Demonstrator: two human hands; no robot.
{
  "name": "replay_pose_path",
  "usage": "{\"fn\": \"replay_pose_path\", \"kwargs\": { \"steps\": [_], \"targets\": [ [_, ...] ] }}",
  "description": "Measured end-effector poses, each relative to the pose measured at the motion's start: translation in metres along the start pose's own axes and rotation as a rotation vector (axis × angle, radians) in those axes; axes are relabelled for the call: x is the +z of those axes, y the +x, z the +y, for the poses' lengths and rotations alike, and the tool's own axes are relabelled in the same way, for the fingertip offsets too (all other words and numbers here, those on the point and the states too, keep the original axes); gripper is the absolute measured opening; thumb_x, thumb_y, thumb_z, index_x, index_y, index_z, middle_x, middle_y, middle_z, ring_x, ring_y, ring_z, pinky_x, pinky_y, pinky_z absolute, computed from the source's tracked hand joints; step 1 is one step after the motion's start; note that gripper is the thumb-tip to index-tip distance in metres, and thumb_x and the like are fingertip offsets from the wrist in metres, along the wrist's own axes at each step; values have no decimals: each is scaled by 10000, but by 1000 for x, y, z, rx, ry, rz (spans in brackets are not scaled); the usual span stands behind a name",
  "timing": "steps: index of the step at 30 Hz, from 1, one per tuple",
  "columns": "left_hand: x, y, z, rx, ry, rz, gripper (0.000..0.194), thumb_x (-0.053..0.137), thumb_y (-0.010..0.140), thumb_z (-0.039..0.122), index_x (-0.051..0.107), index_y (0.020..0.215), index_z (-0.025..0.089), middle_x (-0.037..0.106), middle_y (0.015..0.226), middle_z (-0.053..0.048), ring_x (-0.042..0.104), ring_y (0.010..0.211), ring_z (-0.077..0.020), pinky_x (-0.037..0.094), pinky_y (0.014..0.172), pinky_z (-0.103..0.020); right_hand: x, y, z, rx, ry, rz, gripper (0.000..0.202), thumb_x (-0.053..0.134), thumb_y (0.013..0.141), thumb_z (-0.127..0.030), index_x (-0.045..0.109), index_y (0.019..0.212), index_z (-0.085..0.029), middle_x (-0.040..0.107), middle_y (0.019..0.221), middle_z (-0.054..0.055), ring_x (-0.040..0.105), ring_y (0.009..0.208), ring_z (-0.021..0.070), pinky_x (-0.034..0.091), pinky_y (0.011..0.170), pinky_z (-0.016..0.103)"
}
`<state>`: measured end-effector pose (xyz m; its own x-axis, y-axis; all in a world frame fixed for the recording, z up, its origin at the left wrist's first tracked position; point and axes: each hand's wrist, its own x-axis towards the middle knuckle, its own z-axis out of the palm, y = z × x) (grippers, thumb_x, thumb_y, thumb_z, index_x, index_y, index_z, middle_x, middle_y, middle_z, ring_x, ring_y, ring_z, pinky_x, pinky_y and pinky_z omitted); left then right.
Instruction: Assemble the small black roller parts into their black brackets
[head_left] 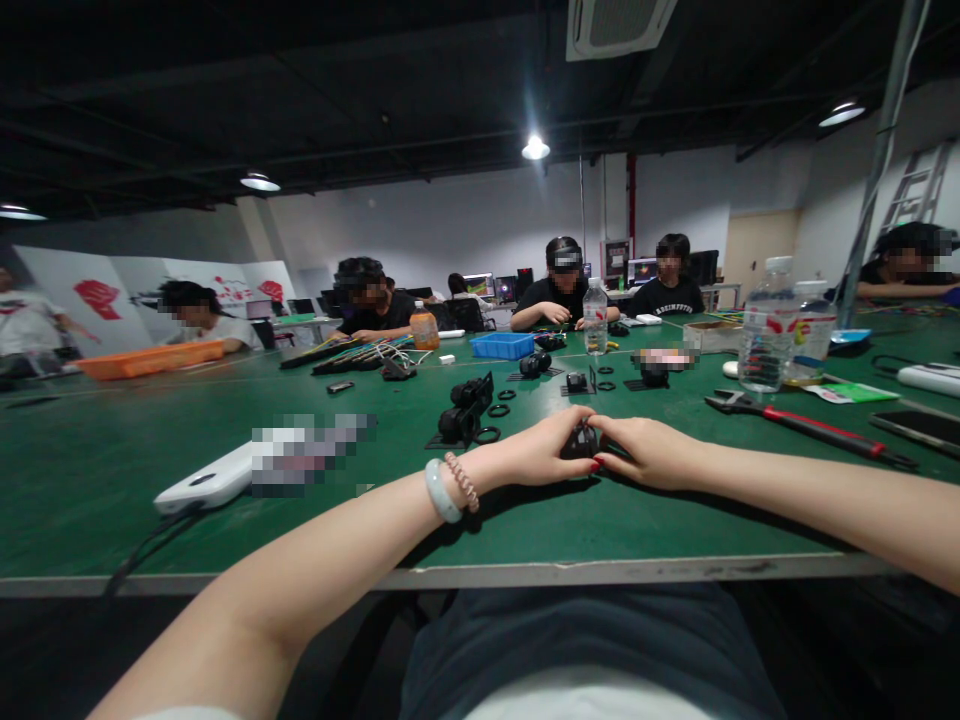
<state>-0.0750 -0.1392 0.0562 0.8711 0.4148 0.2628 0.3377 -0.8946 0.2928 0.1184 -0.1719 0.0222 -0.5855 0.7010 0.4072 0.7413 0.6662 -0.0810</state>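
Note:
Between both hands, low over the green table [420, 520], is a small rounded black part [580, 442] whose exact kind I cannot make out. My left hand [546, 446] grips it from the left, thumb below and fingers curled over the top. From the right, my right hand [643, 452] closes on the same part with its fingertips, and red nails show. The fingers cover much of it. Beyond my left hand stand black wheel-like assemblies [459, 412] on flat bases. Loose black rings [487, 435] lie beside them.
Farther back are more black assemblies [535, 364], a blue tray [502, 346] and cables [375, 352]. An adjustable wrench [817, 425], water bottle [766, 330] and phone [921, 428] are at right. A white power bank [217, 475] with a cable lies left. Several people sit around the table.

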Motion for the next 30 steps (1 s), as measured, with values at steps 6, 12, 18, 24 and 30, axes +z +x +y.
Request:
{"fn": "replay_pose_path", "kwargs": {
  "steps": [6, 12, 18, 24, 30],
  "targets": [
    [0, 0, 0, 2, 14, -6, 513, 552, 752, 374, 351, 1180, 174, 491, 1122, -91, 490, 985, -208, 392, 847, -320, 1, 0, 1, 3, 9, 5, 494, 453, 823, -306, 326, 1269, -136, 602, 1060, 142, 585, 926, 237, 435, 746, 325],
    [-1, 0, 0, -7, 12, -11, 508, 547, 754, 377, 350, 1180, 180, 490, 1120, -87, 489, 986, -210, 394, 845, -322, 0, 0, 0, 12, 19, 4, 481, 455, 821, -304, 340, 1259, -143, 600, 1062, 138, 584, 923, 241, 435, 738, 325],
    [0, 0, 0, -10, -8, 0, 515, 567, 741, 365, 358, 1175, 183, 491, 1116, -83, 487, 993, -214, 388, 855, -327, 1, 0, 0, 11, 10, 3, 487, 452, 821, -307, 333, 1263, -142, 597, 1066, 141, 586, 916, 245, 435, 727, 324],
    [0, -1, 1, -17, -2, 0, 517, 563, 744, 378, 358, 1177, 184, 492, 1117, -86, 488, 995, -218, 388, 854, -332, 2, 0, 1, 8, 8, 2, 500, 455, 821, -309, 318, 1274, -149, 604, 1049, 131, 584, 919, 242, 434, 729, 323],
    [-1, -1, 1, -15, -3, 0, 516, 565, 744, 379, 360, 1174, 180, 499, 1108, -88, 496, 984, -211, 395, 844, -327, 2, 0, 1, 16, 0, -2, 487, 448, 824, -314, 326, 1265, -149, 592, 1077, 136, 578, 939, 244, 429, 749, 324]
  ]
}}
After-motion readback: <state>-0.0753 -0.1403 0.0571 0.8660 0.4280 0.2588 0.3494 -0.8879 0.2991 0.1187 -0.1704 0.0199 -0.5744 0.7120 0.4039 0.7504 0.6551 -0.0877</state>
